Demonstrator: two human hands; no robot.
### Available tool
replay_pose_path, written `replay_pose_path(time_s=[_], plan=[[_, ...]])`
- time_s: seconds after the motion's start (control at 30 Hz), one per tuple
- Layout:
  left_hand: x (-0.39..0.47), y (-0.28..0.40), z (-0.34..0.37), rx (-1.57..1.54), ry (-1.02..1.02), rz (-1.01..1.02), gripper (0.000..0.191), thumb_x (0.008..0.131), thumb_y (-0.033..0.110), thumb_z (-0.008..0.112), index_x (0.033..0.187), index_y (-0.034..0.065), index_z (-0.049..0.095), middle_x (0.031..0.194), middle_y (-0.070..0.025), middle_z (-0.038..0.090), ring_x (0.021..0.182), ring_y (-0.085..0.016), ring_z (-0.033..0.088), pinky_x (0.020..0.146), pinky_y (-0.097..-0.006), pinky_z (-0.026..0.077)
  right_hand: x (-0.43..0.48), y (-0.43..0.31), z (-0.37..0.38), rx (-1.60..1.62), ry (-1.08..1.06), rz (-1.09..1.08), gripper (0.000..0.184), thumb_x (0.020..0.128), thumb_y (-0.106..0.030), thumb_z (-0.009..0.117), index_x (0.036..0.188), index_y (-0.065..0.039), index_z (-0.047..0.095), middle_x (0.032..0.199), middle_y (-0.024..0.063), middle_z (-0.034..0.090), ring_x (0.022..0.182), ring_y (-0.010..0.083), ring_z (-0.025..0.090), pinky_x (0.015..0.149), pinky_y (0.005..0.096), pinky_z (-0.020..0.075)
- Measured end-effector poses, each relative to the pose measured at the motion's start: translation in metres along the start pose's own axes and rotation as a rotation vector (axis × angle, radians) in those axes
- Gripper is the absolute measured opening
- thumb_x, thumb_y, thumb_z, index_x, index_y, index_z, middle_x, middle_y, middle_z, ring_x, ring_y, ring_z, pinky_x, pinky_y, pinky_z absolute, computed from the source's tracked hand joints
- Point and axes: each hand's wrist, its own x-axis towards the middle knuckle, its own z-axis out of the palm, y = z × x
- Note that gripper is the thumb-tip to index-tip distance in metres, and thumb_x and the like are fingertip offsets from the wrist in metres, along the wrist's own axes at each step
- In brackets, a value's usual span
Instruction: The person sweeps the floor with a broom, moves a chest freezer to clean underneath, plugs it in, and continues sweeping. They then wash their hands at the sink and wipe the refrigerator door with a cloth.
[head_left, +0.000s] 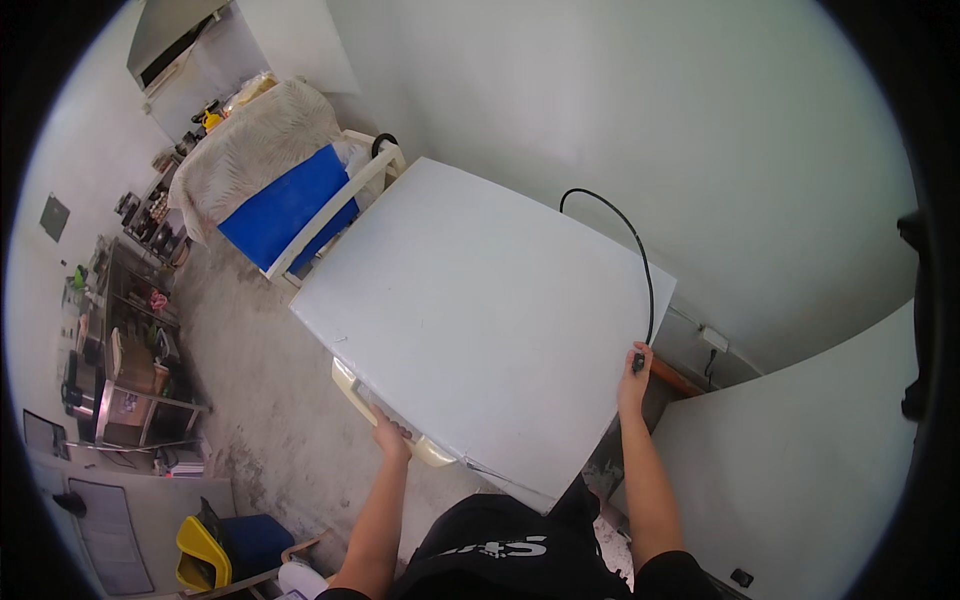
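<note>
A large white box-shaped appliance fills the middle of the view, its flat top facing up. On its left front side sits a cream handle, and my left hand is wrapped around it. My right hand is over the appliance's right edge, with a black plug between its fingers. From that plug a black cord arcs up and back, then drops out of sight behind the appliance's rear edge.
A white wall outlet with a dark cord is low on the right. Blue sheet material in a white frame stands beside the appliance. Beyond lies a patterned cloth. Cluttered metal shelving and a yellow-lidded blue bin are left.
</note>
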Motion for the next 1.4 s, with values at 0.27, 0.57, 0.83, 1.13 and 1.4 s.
replay_pose_path(time_s=[0.27, 0.57, 0.83, 1.13, 1.4], plan=[[0.010, 0.005, 0.019, 0.141, 0.042, 0.071, 0.048, 0.088, 0.055, 0.044, 0.073, 0.0104, 0.039, 0.052, 0.0006, 0.036, 0.041, -0.012, 0.035, 0.037, -0.0264, 0.031, 0.013, -0.010, 0.018, -0.088, 0.049, -0.041, 0.021, 0.092, -0.019, 0.051, 0.109, -0.007, 0.050, 0.110, 0.0079, 0.052, 0.106, 0.0206, 0.047, 0.095, 0.0308, 0.0335], [0.029, -0.006, 0.011, 0.209, 0.054, 0.061, 0.064, 0.086, 0.064, 0.039, 0.090, 0.0017, 0.051, 0.060, 0.0006, 0.044, 0.045, -0.009, 0.036, 0.038, -0.0225, 0.026, 0.013, -0.026, 0.022, -0.047, 0.015, -0.012, 0.025, 0.087, -0.004, 0.050, 0.110, -0.013, 0.049, 0.140, 0.0223, 0.025, 0.127, 0.0372, 0.032, 0.101, 0.0371, 0.0322], [0.031, -0.007, -0.004, 0.604, 0.188, 0.236, 0.076, 0.089, 0.057, 0.036, 0.125, -0.0089, 0.037, 0.108, -0.0226, 0.055, 0.092, -0.032, 0.058, 0.074, -0.0400, 0.050, 0.110, -0.044, -0.021, 0.220, 0.175, -0.138, 0.020, 0.086, 0.002, 0.045, 0.102, -0.006, 0.053, 0.118, 0.0135, 0.045, 0.107, 0.0252, 0.050, 0.094, 0.0360, 0.0376], [0.024, -0.019, -0.005, 0.689, 0.307, 0.310, 0.060, 0.093, 0.042, 0.041, 0.126, -0.0072, 0.034, 0.114, -0.0221, 0.052, 0.095, -0.033, 0.058, 0.078, -0.0402, 0.052, 0.315, -0.008, -0.138, 0.078, 0.685, -0.284, 0.015, 0.093, -0.009, 0.043, 0.103, 0.003, 0.045, 0.084, 0.0079, 0.052, 0.082, 0.0188, 0.055, 0.082, 0.0306, 0.0441], [0.023, -0.005, -0.017, 0.449, 0.108, 0.181, 0.057, 0.095, 0.040, 0.036, 0.129, -0.0046, 0.031, 0.122, -0.0214, 0.048, 0.103, -0.034, 0.055, 0.082, -0.0435, 0.051, 0.293, 0.079, -0.160, 0.277, 0.300, 0.079, 0.035, 0.098, -0.026, 0.037, 0.119, 0.002, 0.033, 0.062, 0.0010, 0.037, 0.053, 0.0103, 0.037, 0.062, 0.0309, 0.0470]])
